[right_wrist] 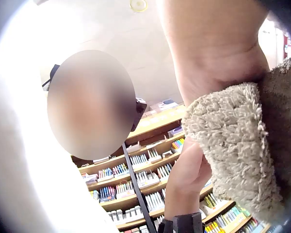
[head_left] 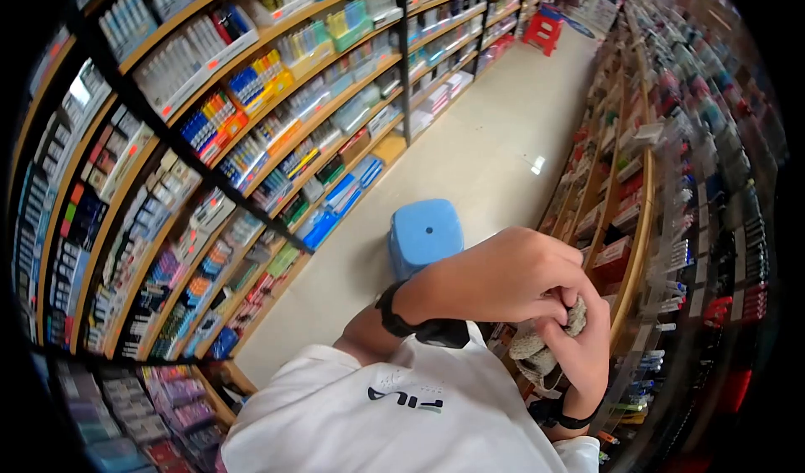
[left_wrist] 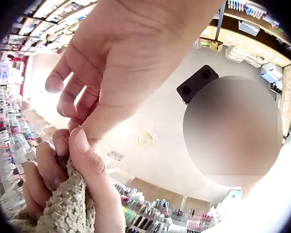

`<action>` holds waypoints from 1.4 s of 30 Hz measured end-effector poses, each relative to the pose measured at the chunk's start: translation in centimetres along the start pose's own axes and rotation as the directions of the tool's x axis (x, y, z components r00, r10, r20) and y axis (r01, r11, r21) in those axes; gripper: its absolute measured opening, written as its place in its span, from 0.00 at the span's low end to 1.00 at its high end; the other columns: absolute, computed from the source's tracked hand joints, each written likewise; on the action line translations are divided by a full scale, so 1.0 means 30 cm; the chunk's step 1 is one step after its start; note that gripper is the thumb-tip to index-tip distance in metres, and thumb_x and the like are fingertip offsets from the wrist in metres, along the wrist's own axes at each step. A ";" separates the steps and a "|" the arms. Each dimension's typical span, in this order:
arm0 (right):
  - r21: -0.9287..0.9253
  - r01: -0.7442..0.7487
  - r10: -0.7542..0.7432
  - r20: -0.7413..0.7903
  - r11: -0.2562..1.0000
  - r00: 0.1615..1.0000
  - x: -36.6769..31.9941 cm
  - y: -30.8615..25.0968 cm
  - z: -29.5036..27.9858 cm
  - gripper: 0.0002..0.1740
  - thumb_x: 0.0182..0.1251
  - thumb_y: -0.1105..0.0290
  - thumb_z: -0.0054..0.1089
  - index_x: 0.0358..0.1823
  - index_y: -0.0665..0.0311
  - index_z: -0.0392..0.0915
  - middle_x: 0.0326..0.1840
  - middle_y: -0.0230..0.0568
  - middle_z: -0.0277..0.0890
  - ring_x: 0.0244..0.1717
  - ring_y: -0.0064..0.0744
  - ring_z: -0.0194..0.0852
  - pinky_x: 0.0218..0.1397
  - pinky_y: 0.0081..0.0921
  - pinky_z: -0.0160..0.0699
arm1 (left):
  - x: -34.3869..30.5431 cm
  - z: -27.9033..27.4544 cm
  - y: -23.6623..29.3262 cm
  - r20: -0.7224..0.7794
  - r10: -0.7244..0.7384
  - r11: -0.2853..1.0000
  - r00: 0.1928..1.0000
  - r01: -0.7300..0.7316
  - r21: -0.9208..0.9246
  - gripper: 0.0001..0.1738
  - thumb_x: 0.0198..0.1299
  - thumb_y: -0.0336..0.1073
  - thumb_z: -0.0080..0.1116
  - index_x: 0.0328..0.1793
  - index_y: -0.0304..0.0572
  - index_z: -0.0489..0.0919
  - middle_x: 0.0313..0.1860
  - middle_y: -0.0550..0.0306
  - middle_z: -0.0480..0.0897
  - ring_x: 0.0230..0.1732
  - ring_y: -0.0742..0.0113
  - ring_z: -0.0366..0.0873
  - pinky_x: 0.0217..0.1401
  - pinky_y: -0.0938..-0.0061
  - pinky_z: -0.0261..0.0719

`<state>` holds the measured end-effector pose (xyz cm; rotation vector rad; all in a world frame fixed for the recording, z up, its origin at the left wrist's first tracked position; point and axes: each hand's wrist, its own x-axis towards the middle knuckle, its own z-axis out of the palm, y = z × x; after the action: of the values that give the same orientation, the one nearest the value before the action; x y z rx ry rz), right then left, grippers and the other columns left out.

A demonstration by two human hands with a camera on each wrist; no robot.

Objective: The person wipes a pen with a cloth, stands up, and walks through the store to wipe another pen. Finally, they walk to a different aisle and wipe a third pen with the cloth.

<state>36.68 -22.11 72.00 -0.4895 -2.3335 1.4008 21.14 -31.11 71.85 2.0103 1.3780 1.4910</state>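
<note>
A fleecy beige cloth (head_left: 537, 351) is bunched between my hands, in front of my right side. My right hand (head_left: 585, 339) grips it, with the thumb over its upper end and the fingers curled behind. From above, my left hand (head_left: 524, 276) bends over to the same end; its thumb and forefinger pinch there, right against the right hand's fingertips. In the left wrist view the left hand's other fingers (left_wrist: 68, 104) are loosely bent, and its pinching tips are partly hidden behind the right thumb. The cloth's fluffy folds (right_wrist: 233, 141) hang beside the right wrist in the right wrist view.
Shelves (head_left: 277, 129) packed with pens and stationery line the left of the aisle. A display rack (head_left: 641, 221) of pens runs close along my right. A blue stool (head_left: 428, 230) stands on the floor ahead, and a red stool (head_left: 543, 33) farther off.
</note>
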 end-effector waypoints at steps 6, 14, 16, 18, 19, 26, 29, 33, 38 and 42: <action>0.077 -0.022 0.022 0.006 0.997 1.000 -0.018 -0.002 0.018 0.12 0.43 0.81 0.56 0.34 0.72 0.72 0.24 0.35 0.73 0.27 0.19 0.66 0.35 0.18 0.70 | -0.020 0.002 0.017 0.005 0.035 0.996 0.999 -0.035 0.082 0.07 0.46 0.31 0.64 0.30 0.40 0.77 0.27 0.58 0.74 0.31 0.58 0.75 0.30 0.68 0.73; 0.148 -0.113 0.116 -0.015 0.983 0.993 -0.053 -0.021 0.019 0.09 0.43 0.82 0.56 0.28 0.71 0.69 0.24 0.31 0.70 0.28 0.17 0.63 0.33 0.16 0.67 | -0.028 0.014 0.051 -0.044 0.106 0.989 0.993 -0.100 0.111 0.08 0.45 0.31 0.65 0.30 0.40 0.76 0.27 0.58 0.73 0.28 0.58 0.75 0.29 0.68 0.73; 0.181 -0.142 0.151 -0.038 0.973 0.988 -0.065 -0.013 0.025 0.09 0.45 0.81 0.57 0.29 0.70 0.68 0.24 0.30 0.68 0.28 0.17 0.63 0.33 0.16 0.66 | -0.033 0.011 0.056 -0.055 0.113 0.986 0.992 -0.106 0.126 0.07 0.45 0.29 0.64 0.30 0.40 0.76 0.29 0.59 0.74 0.29 0.59 0.76 0.29 0.69 0.74; 0.196 -0.138 0.148 -0.041 0.971 0.988 -0.067 -0.022 0.031 0.10 0.46 0.81 0.60 0.30 0.70 0.69 0.24 0.29 0.68 0.28 0.18 0.63 0.33 0.17 0.66 | -0.035 0.012 0.053 -0.066 0.126 0.983 0.990 -0.116 0.145 0.08 0.44 0.29 0.64 0.30 0.40 0.76 0.29 0.59 0.75 0.30 0.60 0.77 0.29 0.69 0.74; 0.151 -0.103 0.118 -0.090 0.983 0.989 -0.073 -0.011 0.035 0.10 0.47 0.81 0.61 0.30 0.70 0.69 0.24 0.28 0.67 0.27 0.18 0.62 0.33 0.16 0.66 | -0.037 0.012 0.054 -0.070 0.128 0.982 0.989 -0.116 0.151 0.08 0.44 0.28 0.64 0.30 0.40 0.76 0.30 0.59 0.75 0.30 0.60 0.77 0.29 0.70 0.75; 0.106 -0.236 0.241 -0.032 0.966 0.970 -0.084 0.004 0.018 0.14 0.53 0.79 0.66 0.39 0.70 0.72 0.34 0.34 0.68 0.37 0.22 0.66 0.43 0.20 0.68 | -0.042 -0.019 0.048 -0.174 0.126 0.988 0.977 -0.107 0.114 0.09 0.46 0.29 0.66 0.31 0.40 0.76 0.31 0.59 0.76 0.29 0.60 0.76 0.29 0.70 0.74; 0.121 -0.291 0.289 0.042 0.949 0.957 -0.084 0.007 0.006 0.18 0.53 0.79 0.66 0.46 0.71 0.73 0.39 0.36 0.69 0.42 0.24 0.67 0.49 0.21 0.67 | -0.043 -0.019 0.044 -0.195 0.110 0.992 0.975 -0.096 0.078 0.09 0.47 0.29 0.66 0.31 0.39 0.75 0.30 0.59 0.76 0.29 0.60 0.76 0.29 0.70 0.74; 0.084 -0.169 0.183 -0.205 0.982 0.962 -0.102 0.054 0.040 0.20 0.54 0.79 0.65 0.49 0.72 0.73 0.36 0.33 0.70 0.41 0.22 0.68 0.47 0.17 0.69 | -0.043 -0.018 0.047 -0.183 0.039 0.999 0.982 -0.035 0.024 0.09 0.49 0.31 0.65 0.31 0.38 0.74 0.28 0.58 0.76 0.29 0.59 0.76 0.30 0.70 0.74; 0.146 -0.094 0.113 -0.132 0.985 0.985 -0.049 -0.024 0.042 0.19 0.50 0.80 0.61 0.46 0.71 0.72 0.37 0.31 0.69 0.40 0.19 0.65 0.45 0.15 0.67 | -0.045 -0.020 0.043 -0.096 -0.020 0.995 0.995 0.029 0.092 0.10 0.52 0.35 0.62 0.30 0.38 0.73 0.27 0.56 0.76 0.30 0.55 0.77 0.32 0.67 0.73; 0.084 -0.148 0.149 -0.017 0.985 0.989 -0.039 -0.008 0.021 0.16 0.47 0.81 0.58 0.40 0.70 0.71 0.34 0.30 0.69 0.38 0.18 0.65 0.44 0.15 0.66 | -0.046 -0.007 0.032 0.005 -0.034 0.983 0.999 0.032 0.182 0.10 0.51 0.36 0.62 0.31 0.38 0.74 0.28 0.55 0.78 0.32 0.54 0.78 0.33 0.64 0.74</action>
<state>37.36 -23.26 71.78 -0.6638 -2.2496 1.5433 21.43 -32.80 71.80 2.0859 1.5883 1.3857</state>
